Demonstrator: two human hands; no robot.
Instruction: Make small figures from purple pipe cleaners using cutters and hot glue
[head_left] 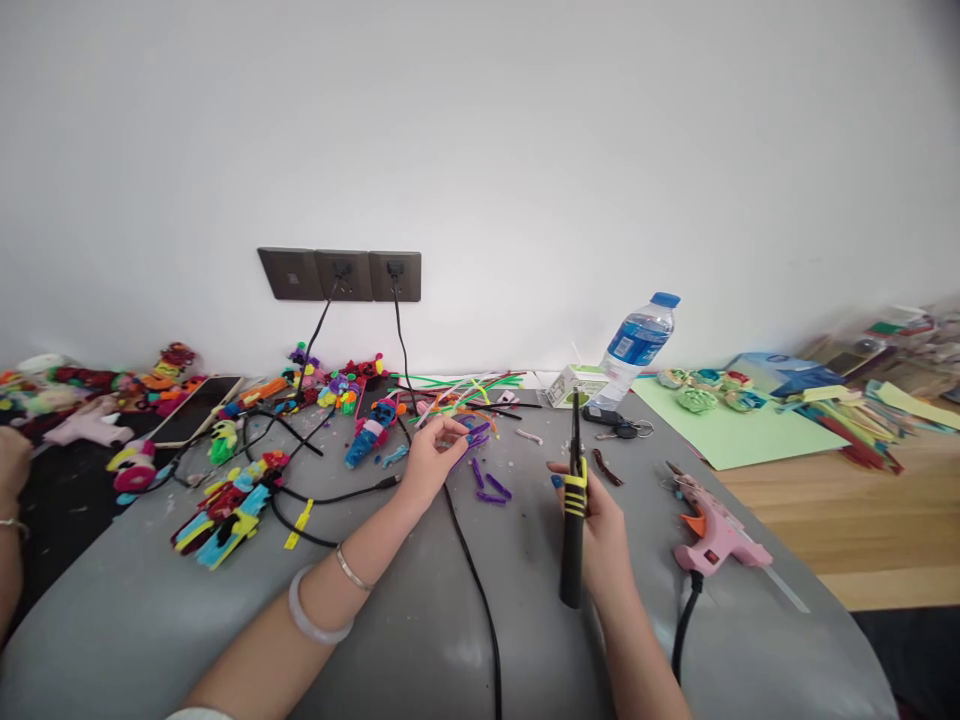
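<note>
Purple fuzzy strips (478,437) are pinched between the thumb and fingers of the left hand (435,460), over the far half of the grey tabletop (529,630). Short purple pieces (493,496) lie loose just to its right, on the near side. Farther right, the right hand (602,530) has its grip wrapped around black-and-yellow pliers (573,550), seen edge-on, so I cannot tell whether their jaws meet. A black cable (474,570) runs toward the near edge between the two hands. Beyond the pliers stand a small carton (586,380) and a water bottle (636,345), with a key (625,430) near them. Right of the right hand lies a pink glue gun (716,535); left of the left forearm, a multicoloured fuzzy figure (232,510).
</note>
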